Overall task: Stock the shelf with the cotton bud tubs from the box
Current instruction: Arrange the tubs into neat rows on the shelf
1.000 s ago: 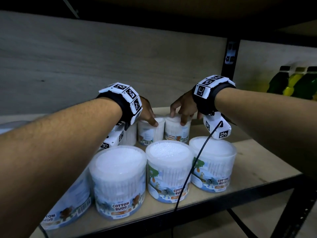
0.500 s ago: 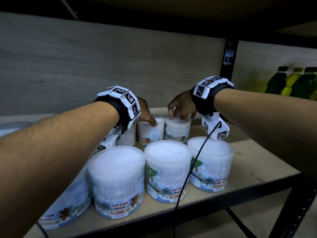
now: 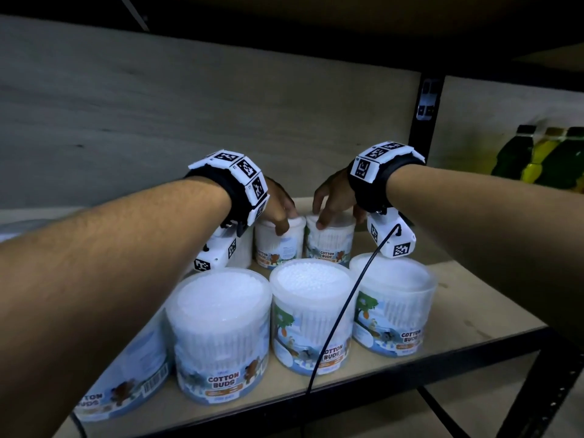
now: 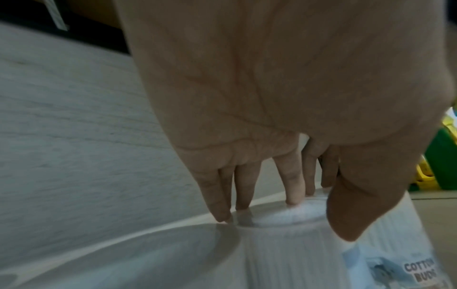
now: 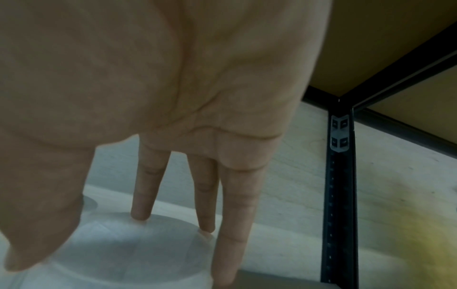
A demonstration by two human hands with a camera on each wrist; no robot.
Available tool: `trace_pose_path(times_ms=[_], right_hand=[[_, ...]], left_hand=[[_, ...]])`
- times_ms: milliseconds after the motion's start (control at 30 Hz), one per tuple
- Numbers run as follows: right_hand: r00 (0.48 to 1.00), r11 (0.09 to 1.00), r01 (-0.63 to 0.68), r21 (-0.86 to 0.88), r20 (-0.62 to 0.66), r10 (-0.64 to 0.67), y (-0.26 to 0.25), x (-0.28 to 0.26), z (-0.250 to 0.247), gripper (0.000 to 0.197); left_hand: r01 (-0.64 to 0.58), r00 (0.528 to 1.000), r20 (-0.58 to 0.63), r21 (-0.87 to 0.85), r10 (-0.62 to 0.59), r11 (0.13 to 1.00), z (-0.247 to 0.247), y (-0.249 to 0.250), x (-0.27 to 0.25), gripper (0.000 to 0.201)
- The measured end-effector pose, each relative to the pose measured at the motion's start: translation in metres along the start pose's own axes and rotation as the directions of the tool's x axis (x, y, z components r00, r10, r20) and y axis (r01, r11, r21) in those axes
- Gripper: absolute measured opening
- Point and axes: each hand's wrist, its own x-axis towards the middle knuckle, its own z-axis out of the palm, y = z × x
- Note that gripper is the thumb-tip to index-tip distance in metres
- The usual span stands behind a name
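Two small cotton bud tubs stand side by side in the back row of the wooden shelf (image 3: 474, 298). My left hand (image 3: 284, 221) grips the left tub (image 3: 278, 248) from above. The left wrist view shows its fingers on the far rim and its thumb down the near side of the tub (image 4: 284, 254). In the same way my right hand (image 3: 331, 216) grips the right tub (image 3: 330, 248), with fingertips on the lid (image 5: 123, 264) and thumb on its near side. Three larger tubs (image 3: 311, 314) stand upright in the front row.
A fourth large tub (image 3: 126, 384) leans at the front left, partly behind my left forearm. One more tub (image 3: 241, 252) stands behind the left wrist camera. A black post (image 3: 423, 121) and green and yellow bottles (image 3: 550, 159) are at the right. A black cable (image 3: 341, 311) hangs over the front tubs.
Both hands have stayed on the two back tubs, with only small shifts of the fingers. The tubs stand about where they were.
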Motion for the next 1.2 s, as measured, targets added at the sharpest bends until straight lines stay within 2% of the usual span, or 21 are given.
trace_pose_path(times_ms=[233,467,667,1100,1200], right_hand=[[1.000,0.996,-0.009,0.093,0.014,0.008,0.001,0.006,0.002,0.056],[0.999,0.993,-0.007,0.118,0.050,0.001,0.008,0.017,0.004,0.060],[0.999,0.989,-0.016,0.144,0.051,0.008,0.010,0.018,0.005,0.058],[0.996,0.993,0.042,0.110,0.071,-0.050,0.014,-0.005,-0.002,0.054],[0.995,0.992,0.046,0.118,0.087,-0.057,0.014,-0.010,-0.002,0.053]], left_hand=[[0.052,0.999,-0.013,-0.033,-0.052,0.998,0.000,0.004,0.001,0.057],[0.110,0.993,-0.050,0.029,-0.108,0.994,0.006,0.008,0.007,0.071],[0.132,0.990,-0.064,0.043,-0.129,0.990,0.007,0.008,0.005,0.073],[0.206,0.978,0.047,0.000,-0.206,0.979,-0.002,0.015,0.002,0.082],[0.194,0.978,0.085,-0.019,-0.192,0.981,-0.003,0.017,0.000,0.092]])
